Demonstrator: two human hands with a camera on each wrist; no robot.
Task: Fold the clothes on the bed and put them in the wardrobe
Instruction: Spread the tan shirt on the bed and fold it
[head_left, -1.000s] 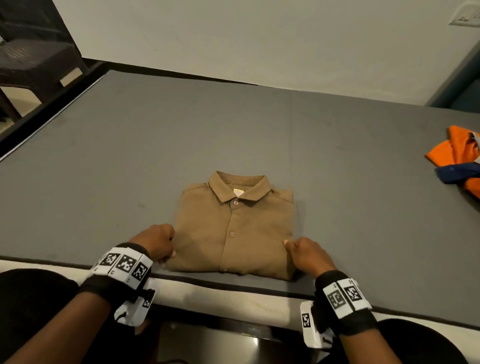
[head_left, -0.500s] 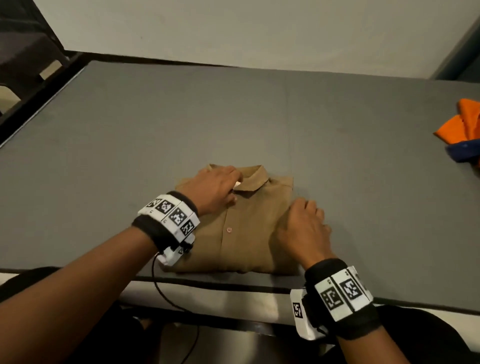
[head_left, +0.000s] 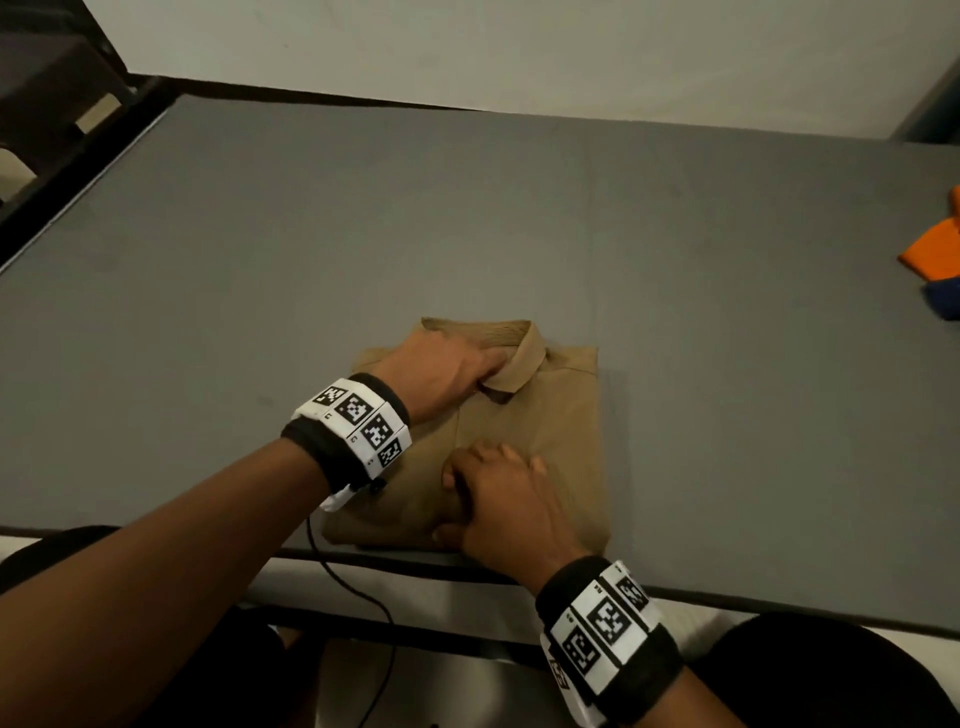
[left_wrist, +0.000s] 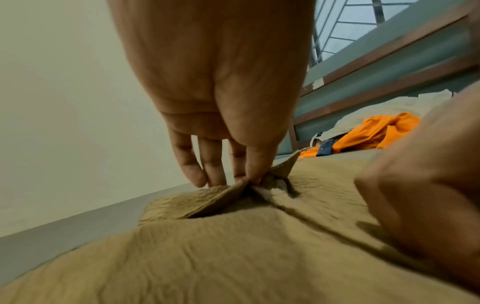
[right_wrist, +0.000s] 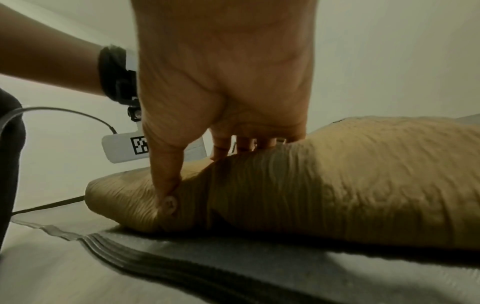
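No legible words or numbers, square black-and-white code markers (head_left: 355, 408) on left wristband (head_left: 311, 441), right wristband (head_left: 654, 670)

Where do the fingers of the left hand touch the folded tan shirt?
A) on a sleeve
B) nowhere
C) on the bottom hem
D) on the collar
D: the fingertips of the left hand rest on the collar of the tan shirt, at its far end.
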